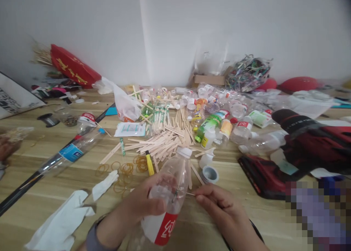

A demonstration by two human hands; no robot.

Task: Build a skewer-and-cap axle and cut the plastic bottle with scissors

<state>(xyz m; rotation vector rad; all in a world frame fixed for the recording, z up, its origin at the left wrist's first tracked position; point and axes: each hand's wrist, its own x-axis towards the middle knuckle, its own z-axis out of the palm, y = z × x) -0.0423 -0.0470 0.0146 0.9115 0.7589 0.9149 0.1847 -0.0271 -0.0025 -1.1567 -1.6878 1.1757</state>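
Observation:
My left hand (142, 198) is wrapped round a clear plastic bottle (179, 172) with a white cap and a red and white label. The bottle leans, its cap pointing up and away from me. My right hand (223, 209) pinches a thin pale stick-like piece (189, 194) between thumb and fingers. Its far end meets the bottle's side; whether it goes through the wall I cannot tell. Just beyond my right hand stands a small grey cup-like roll (210, 174). A yellow and black tool (149, 163) and several rubber bands (127, 169) lie beyond my left hand.
Flat wooden sticks (164, 143) are heaped mid-table, with many empty bottles (211, 124) behind. A red and black power drill (282, 156) lies at right. White gloves (64, 221) and a long bottle-and-tube piece (71, 152) lie left. Another person's hand (6, 146) shows at the left edge.

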